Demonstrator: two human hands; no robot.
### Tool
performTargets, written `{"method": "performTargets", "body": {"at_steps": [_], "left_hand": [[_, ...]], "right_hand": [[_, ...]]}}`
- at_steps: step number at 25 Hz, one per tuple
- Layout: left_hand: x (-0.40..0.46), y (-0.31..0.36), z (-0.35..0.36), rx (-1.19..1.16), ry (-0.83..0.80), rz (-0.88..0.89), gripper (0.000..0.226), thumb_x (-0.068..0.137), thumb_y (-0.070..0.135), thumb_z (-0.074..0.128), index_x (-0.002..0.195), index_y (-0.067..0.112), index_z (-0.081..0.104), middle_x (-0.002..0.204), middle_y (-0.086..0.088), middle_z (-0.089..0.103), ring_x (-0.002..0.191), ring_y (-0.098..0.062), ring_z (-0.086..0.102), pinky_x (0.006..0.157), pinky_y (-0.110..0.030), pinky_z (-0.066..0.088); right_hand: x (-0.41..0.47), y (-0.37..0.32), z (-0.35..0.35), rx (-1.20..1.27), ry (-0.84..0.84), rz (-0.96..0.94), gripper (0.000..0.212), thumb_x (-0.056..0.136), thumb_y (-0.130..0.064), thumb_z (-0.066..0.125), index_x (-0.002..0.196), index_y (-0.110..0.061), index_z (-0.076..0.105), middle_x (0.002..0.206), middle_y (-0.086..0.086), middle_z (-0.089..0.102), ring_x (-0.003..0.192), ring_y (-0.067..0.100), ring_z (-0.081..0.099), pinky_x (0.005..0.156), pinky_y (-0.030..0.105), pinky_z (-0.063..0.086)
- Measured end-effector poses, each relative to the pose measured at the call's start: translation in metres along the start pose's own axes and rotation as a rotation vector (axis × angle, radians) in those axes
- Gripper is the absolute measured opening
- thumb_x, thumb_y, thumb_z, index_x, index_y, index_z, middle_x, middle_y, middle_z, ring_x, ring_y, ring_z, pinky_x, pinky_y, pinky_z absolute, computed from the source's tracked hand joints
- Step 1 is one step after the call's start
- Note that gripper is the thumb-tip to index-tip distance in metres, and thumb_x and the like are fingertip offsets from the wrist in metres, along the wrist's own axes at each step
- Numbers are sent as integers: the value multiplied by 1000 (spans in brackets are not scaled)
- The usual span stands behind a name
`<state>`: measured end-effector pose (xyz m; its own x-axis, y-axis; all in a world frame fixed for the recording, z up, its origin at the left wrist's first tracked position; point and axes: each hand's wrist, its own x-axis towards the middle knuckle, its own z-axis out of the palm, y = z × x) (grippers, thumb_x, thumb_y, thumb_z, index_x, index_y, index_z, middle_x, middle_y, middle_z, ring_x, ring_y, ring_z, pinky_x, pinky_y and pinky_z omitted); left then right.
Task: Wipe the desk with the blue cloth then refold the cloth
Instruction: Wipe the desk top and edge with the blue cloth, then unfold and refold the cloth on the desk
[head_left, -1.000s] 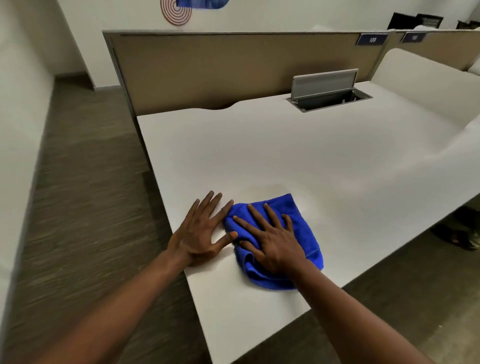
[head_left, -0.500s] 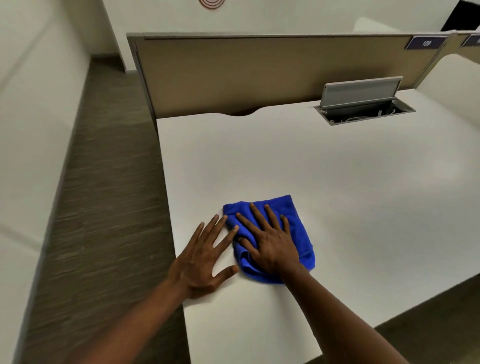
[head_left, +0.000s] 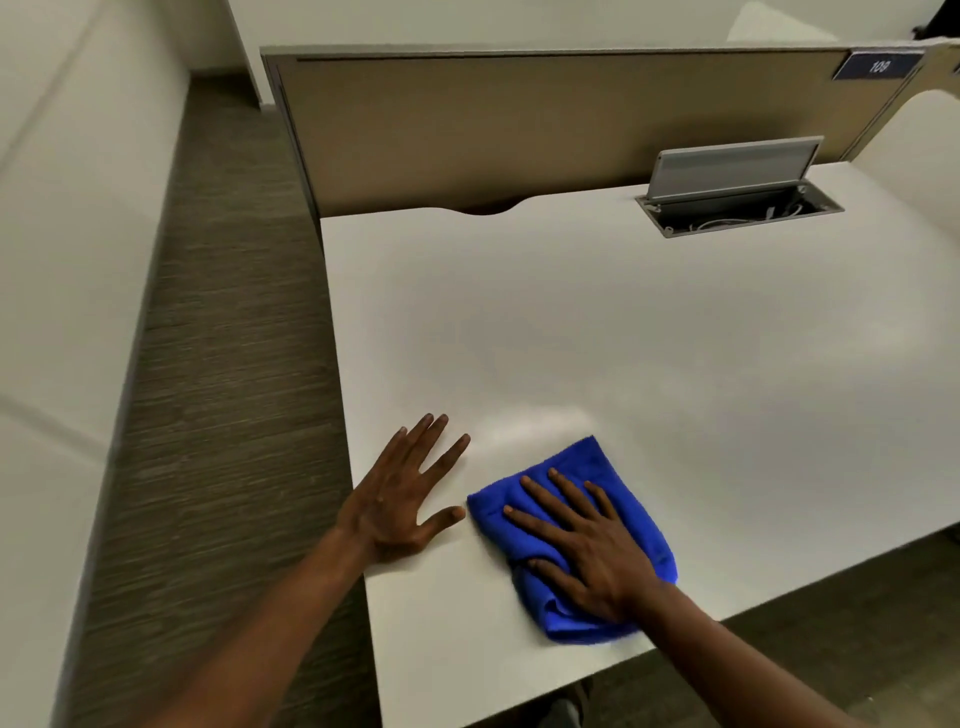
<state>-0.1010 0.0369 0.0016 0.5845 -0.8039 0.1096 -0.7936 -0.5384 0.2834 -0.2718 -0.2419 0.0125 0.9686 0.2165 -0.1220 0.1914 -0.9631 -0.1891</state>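
White worktop (head_left: 623, 338) fills the frame centre, one beige partition (head_left: 545, 130) and one open cable box (head_left: 737, 205) behind. One blue cloth (head_left: 618, 478) lies bunched at lower centre under my right hand (head_left: 587, 551), fingers spread flat. My left hand (head_left: 400, 504) rests beside it, fingers splayed. Wiping near the front edge could drag the cloth off.

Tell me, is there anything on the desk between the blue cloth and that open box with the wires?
Nothing: in the head view, only bare white desk lies between the blue cloth and the open cable box.
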Motion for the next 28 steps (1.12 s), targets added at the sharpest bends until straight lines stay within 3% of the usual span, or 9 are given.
{"method": "performTargets", "body": {"at_steps": [4,7,11,15,17,18,21,23,28], "left_hand": [[0,4,-2,44,-9,-56,83,98,74,34,165,33,6,174,-1,-4,161,-23,-3,128,-45,3],[-2,9,-8,27,-17,-104,88,95,77,37,165,33,5,174,1,-5,161,-22,-4,127,-49,6],[5,28,-18,-48,114,-266,90,94,76,40,165,29,12,174,0,9,161,-23,3,128,-51,11],[8,76,-12,-89,210,-348,84,94,72,49,162,26,29,168,0,30,159,-19,12,128,-45,19],[7,100,-7,-114,247,-393,80,92,72,54,156,26,42,160,1,42,157,-17,21,125,-38,25],[5,110,-3,-127,250,-412,78,91,72,57,153,26,46,157,1,46,155,-17,25,123,-35,26],[2,137,7,-171,222,-434,71,88,65,65,147,26,55,148,-3,54,147,-23,39,120,-37,33],[3,144,9,-199,198,-424,65,85,56,72,140,22,63,140,-7,59,137,-28,49,114,-45,43],[10,151,12,-226,208,-372,51,80,38,82,126,17,73,126,-12,65,118,-31,61,99,-46,53]], "right_hand": [[48,31,-22,7,26,314,65,98,-73,9,159,-56,-3,172,-18,-9,162,24,-2,127,56,8],[76,11,-16,47,40,475,74,94,-78,4,162,-50,-6,174,-8,-11,161,30,-7,126,62,0],[80,10,-14,110,4,331,91,84,-94,12,161,-50,-10,174,-6,-16,159,30,-20,119,60,-23],[79,13,-23,142,-67,262,96,82,-94,18,161,-48,-10,172,-4,-24,157,32,-26,120,64,-18],[80,18,-40,247,-91,230,96,84,-89,32,164,-44,4,175,-3,-12,160,32,-14,124,63,-6],[76,22,-50,342,-53,230,93,85,-83,40,164,-40,16,175,0,4,161,32,2,125,59,6],[43,47,-66,529,243,360,77,85,-59,63,152,-26,46,152,7,48,138,29,46,110,47,40],[20,62,-68,563,311,532,68,87,-46,71,147,-20,52,141,10,55,127,32,54,100,45,48],[-9,69,-64,686,167,745,57,90,-39,73,141,-18,58,107,0,68,90,18,62,75,31,49]]}}
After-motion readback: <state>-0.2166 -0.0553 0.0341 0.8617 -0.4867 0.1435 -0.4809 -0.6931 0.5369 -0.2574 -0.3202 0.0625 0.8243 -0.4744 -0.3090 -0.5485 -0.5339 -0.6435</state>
